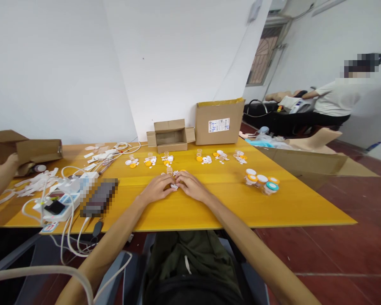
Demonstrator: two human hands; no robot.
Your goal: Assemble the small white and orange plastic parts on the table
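At the middle of the table, my left hand [157, 188] and my right hand [191, 186] meet with fingertips bent together. Between them is a small white piece [174, 186], pinched by both hands; its exact kind is too small to make out. Just beyond my fingers stand a small clear jar [169, 170] and more white bits, partly hidden by the hands. Farther back lie several little groups of clear jars, orange lids [200, 159] and white pieces [206, 159]. To the right, several capped clear jars stand together, one with a teal lid [272, 186].
A small open carton [171, 137] and a larger cardboard box [220, 123] stand at the back. On the left are a power strip [78, 199] with cables, a blurred phone [100, 197] and white strips [40, 182]. Another person's hand [11, 163] reaches into a box at far left.
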